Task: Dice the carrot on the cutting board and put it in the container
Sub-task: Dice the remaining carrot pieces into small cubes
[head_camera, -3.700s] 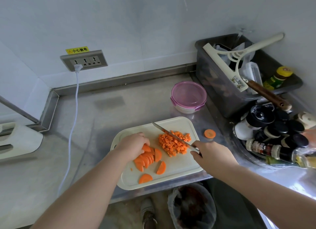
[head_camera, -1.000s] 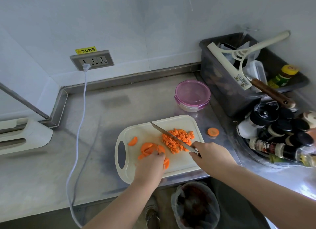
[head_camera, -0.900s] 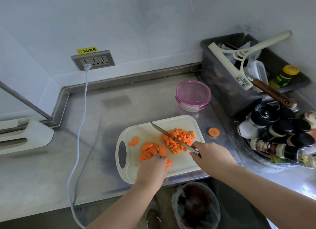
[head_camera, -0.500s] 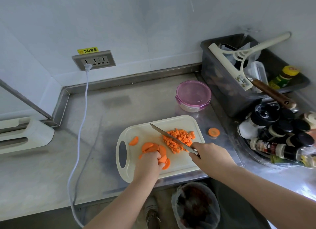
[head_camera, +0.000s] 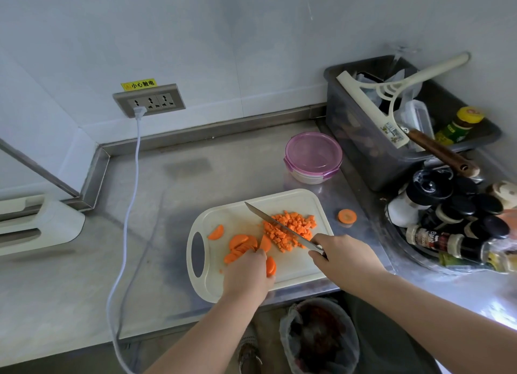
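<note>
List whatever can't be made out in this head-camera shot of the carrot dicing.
All in the head view:
- Left hand: its back hides its fingertips, so how they meet the carrot slices is unclear.
- Knife: the handle is buried inside the right hand.
- Container: the tinted lid is on, so the contents cannot be told.
- Bottles: labels too small to read, and some are cut off by the right edge.

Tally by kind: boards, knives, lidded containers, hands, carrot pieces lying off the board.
Cutting board: 1
Knife: 1
Lidded container: 1
Carrot round on the counter: 1
Hands: 2, left hand on carrot slices, right hand
Total: 6
</note>
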Tool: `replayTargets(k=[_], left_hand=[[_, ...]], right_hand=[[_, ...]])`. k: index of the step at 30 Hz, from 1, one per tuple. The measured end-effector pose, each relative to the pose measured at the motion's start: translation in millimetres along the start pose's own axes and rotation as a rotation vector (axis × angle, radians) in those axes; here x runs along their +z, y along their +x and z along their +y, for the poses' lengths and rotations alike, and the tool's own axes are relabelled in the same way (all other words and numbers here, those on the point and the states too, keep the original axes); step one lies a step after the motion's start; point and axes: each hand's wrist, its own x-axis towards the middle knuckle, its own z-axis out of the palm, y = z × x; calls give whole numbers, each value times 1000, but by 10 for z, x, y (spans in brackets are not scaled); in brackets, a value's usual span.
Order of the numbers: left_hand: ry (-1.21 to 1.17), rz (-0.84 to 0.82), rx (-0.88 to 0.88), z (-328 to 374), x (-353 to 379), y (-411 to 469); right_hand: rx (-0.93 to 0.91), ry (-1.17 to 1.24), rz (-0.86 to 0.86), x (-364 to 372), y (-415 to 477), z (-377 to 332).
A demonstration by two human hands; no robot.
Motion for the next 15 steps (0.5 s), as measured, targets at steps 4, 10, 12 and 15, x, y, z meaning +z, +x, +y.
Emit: replayTargets(k=[4, 10, 12, 15], left_hand=[[2, -16, -5, 39, -5, 18], [139, -33, 53, 79, -35, 27], [211, -41, 105, 91, -47, 27], [342, -51, 265, 67, -74, 66]], right_hand=[[-5, 3, 2, 6, 0, 14], [4, 8, -6, 11, -9, -3], [12, 17, -11, 7, -17, -7], [26, 27, -21, -6, -20, -2]])
